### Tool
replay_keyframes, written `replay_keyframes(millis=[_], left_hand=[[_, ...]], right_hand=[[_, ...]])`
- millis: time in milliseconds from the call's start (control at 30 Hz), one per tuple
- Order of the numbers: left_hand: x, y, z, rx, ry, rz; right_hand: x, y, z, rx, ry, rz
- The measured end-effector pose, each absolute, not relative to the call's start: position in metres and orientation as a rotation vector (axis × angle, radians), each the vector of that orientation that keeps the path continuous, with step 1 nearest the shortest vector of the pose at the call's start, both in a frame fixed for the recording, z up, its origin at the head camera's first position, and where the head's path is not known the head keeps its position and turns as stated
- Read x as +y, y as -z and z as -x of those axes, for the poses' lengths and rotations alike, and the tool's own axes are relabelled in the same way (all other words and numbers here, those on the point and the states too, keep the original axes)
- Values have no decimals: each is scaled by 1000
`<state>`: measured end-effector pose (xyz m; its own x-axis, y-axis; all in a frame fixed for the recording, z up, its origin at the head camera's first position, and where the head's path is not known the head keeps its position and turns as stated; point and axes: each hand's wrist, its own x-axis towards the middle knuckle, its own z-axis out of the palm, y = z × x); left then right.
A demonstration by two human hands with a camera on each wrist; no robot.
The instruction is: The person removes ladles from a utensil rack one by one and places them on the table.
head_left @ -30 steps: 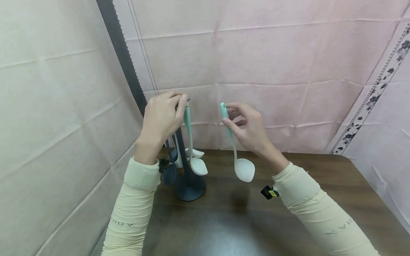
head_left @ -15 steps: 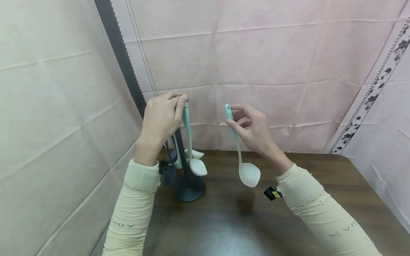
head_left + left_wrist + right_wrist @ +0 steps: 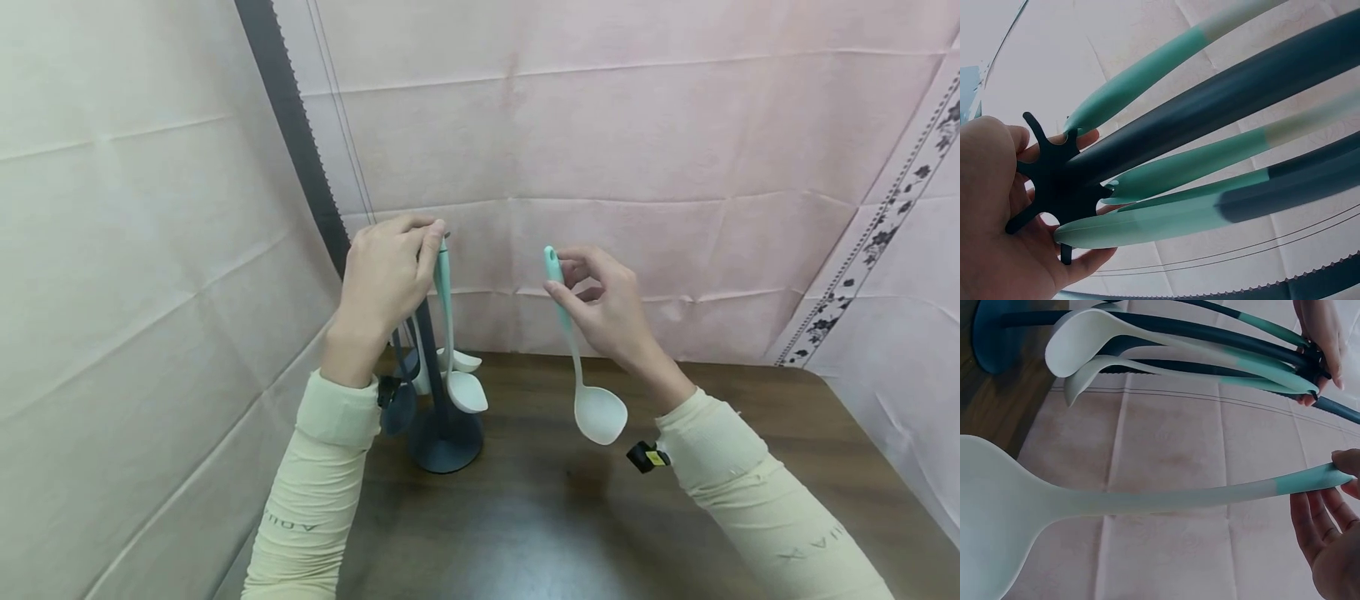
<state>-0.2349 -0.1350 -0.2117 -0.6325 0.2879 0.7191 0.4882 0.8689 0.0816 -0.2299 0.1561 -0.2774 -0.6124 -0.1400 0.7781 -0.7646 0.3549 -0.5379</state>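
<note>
between the thumb and forefinger of the right hand (image 3: pixel 611 312) a white ladle (image 3: pixel 585 367) is pinched by the mint-green tip of its handle, the other fingers being loosely spread; the ladle hangs bowl-down above the brown table (image 3: pixel 570 533), touching nothing else. well to the left of that hand, the top of a dark utensil stand (image 3: pixel 442 433) is gripped by the left hand (image 3: pixel 386 279), whose fingers are curled round the star-shaped hook ring (image 3: pixel 1054 181) at the head of the pole. from that ring several utensils are hung: two white spoons (image 3: pixel 463 387) with mint-green handles are seen on the side nearer the right hand, and dark-handled pieces (image 3: pixel 397 400) are partly hidden behind the left wrist. below the left hand the round base of the stand rests on the table, near the back corner of the pink cloth walls (image 3: pixel 600 142).
</note>
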Motion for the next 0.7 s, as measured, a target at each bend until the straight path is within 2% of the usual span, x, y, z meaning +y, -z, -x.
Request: replay_keyframes(millis=[700], left_hand=[[-136,213,241,-2239,359,564]], right_hand=[[185,295,245,-2084,-1152,-655]])
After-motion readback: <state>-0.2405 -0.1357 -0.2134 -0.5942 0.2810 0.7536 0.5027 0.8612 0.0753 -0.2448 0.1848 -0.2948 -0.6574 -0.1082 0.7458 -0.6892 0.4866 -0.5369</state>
